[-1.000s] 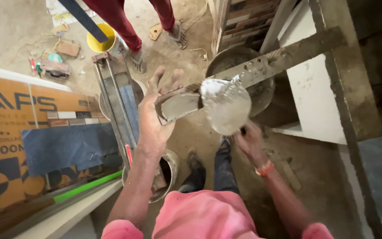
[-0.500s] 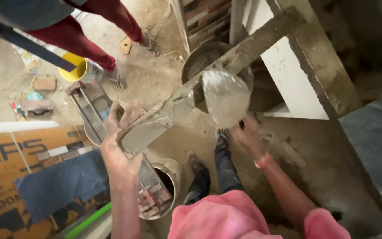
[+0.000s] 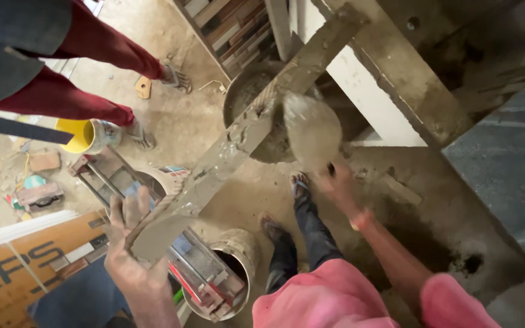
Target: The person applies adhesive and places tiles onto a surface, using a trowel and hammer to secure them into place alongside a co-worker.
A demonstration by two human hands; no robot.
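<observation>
Overhead, the left hand [image 3: 130, 252] grips one grey mortar-coated flat board [image 3: 153, 234]; the right hand [image 3: 338, 185] grips one mortar-laden steel trowel [image 3: 311, 130], well apart, above one round mortar pan [image 3: 244, 91].

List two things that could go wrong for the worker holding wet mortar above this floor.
Mortar could slide off the tilted board in the left hand into the bucket of tools below. The loaded trowel in the right hand is blurred, so mortar might fall onto the sandalled feet.
</observation>
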